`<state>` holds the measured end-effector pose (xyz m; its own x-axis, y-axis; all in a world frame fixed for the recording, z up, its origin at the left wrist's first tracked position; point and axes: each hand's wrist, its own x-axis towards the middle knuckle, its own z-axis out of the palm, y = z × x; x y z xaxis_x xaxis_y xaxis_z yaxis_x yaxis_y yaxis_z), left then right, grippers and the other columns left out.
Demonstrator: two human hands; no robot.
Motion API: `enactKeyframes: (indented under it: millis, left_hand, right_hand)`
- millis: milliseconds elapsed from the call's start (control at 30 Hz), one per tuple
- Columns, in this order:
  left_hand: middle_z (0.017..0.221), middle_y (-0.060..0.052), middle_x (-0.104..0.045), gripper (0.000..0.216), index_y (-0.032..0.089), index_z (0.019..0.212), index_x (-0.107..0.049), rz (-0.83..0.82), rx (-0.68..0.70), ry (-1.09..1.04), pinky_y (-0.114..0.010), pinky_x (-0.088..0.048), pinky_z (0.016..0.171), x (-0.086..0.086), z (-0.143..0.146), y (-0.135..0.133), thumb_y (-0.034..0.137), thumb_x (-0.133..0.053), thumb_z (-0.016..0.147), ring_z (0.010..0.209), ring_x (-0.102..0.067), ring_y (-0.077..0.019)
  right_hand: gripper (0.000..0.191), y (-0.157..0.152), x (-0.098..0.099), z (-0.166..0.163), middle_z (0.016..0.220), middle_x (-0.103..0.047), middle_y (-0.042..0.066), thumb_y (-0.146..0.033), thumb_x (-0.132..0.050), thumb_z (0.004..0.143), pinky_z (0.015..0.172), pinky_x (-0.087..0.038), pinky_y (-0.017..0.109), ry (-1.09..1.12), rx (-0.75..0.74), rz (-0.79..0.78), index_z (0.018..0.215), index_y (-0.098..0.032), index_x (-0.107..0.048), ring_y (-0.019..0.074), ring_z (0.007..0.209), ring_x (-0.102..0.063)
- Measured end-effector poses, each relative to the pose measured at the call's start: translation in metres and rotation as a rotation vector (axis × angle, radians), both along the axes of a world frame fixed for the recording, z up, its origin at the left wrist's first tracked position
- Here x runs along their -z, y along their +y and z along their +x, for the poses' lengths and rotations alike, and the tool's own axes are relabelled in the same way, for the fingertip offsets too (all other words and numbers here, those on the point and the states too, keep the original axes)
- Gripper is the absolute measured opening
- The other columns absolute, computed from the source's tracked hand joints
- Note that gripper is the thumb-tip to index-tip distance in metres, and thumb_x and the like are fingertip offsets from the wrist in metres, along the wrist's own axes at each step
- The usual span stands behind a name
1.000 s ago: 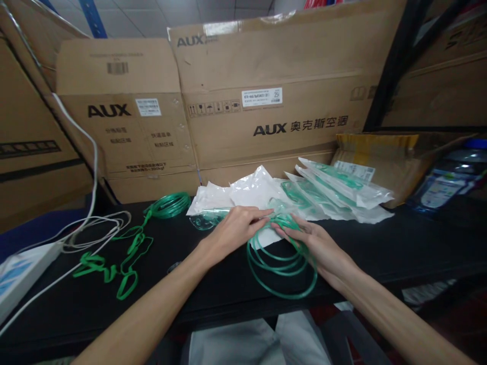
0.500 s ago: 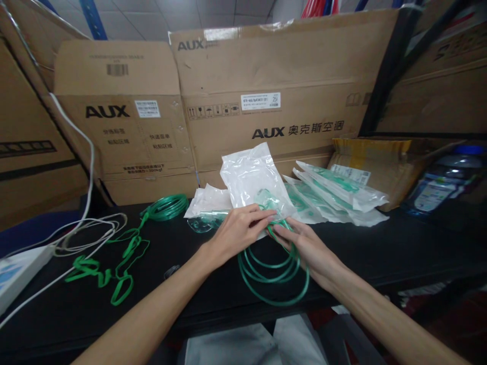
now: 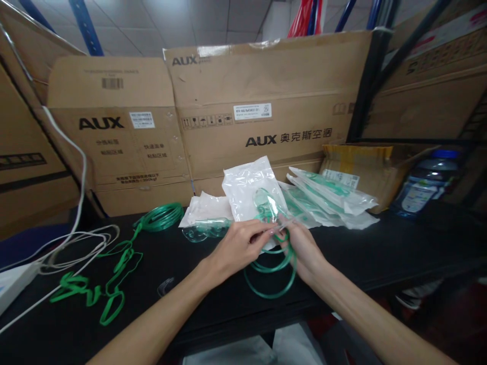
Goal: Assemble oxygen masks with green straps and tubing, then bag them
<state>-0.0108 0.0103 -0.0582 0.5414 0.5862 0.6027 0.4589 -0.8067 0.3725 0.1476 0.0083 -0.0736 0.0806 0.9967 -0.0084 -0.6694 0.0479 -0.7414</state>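
A coil of clear green tubing [image 3: 271,295] hangs below my right hand [image 3: 302,248], whose fingers are closed around its upper part. Close beside it, my left hand [image 3: 236,246] has thumb and fingers pinched together at the same spot; what lies between them is too small to make out. A thin pale strip [image 3: 292,221] shows by the fingertips of both hands. Right behind the hands stands a white and clear pouch [image 3: 247,185], with a clear green-tinted mask [image 3: 262,200] at its lower front. The hands partly cover the mask and tubing.
Several packed pouches [image 3: 335,195] lie to the right, before an opened carton [image 3: 365,157] and a blue-capped bottle [image 3: 426,185]. Left are coiled green tubing [image 3: 162,217], green elastic straps [image 3: 114,284], white cables [image 3: 81,243] and another clear mask [image 3: 207,230]. Large cardboard boxes [image 3: 220,81] stand behind.
My fingertips have drawn closer together, and a pale strip now shows between them. The hanging tubing loops look narrower. The camera view has shifted slightly.
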Motion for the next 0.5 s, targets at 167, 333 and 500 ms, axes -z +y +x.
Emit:
enactKeyframes:
  millis: [167, 333, 500]
  left_hand:
    - [0.106, -0.007, -0.078, 0.033, 0.017, 0.129, -0.069, -0.018, -0.069, 0.024, -0.027, -0.055, 0.086, 0.011, 0.002, 0.005, 0.017, -0.06, 0.097, 0.087, -0.073, -0.0181]
    - [0.091, -0.002, -0.075, 0.036, 0.019, 0.132, -0.066, -0.043, -0.123, 0.084, -0.025, -0.055, 0.078, 0.02, 0.005, 0.011, 0.02, -0.062, 0.096, 0.076, -0.07, -0.0161]
    - [0.084, -0.002, -0.074, 0.053, 0.018, 0.147, -0.052, -0.057, -0.175, 0.151, -0.025, -0.054, 0.071, 0.016, 0.01, 0.011, 0.025, -0.064, 0.097, 0.072, -0.071, -0.0184]
  right_hand:
    - [0.007, -0.005, -0.006, 0.009, 0.071, -0.072, 0.001, -0.011, -0.066, 0.078, 0.07, -0.062, 0.021, -0.006, -0.132, -0.032, 0.076, -0.017, -0.067, 0.0144, 0.068, -0.071]
    - [0.008, -0.017, 0.004, 0.026, 0.081, -0.078, 0.009, -0.016, -0.064, 0.083, 0.082, -0.063, 0.032, -0.065, -0.264, -0.081, 0.083, -0.015, -0.071, 0.0232, 0.084, -0.077]
    - [0.012, -0.019, 0.013, 0.027, 0.097, -0.08, 0.008, -0.02, -0.068, 0.09, 0.087, -0.061, 0.027, -0.105, -0.295, -0.071, 0.099, -0.015, -0.074, 0.0197, 0.092, -0.077]
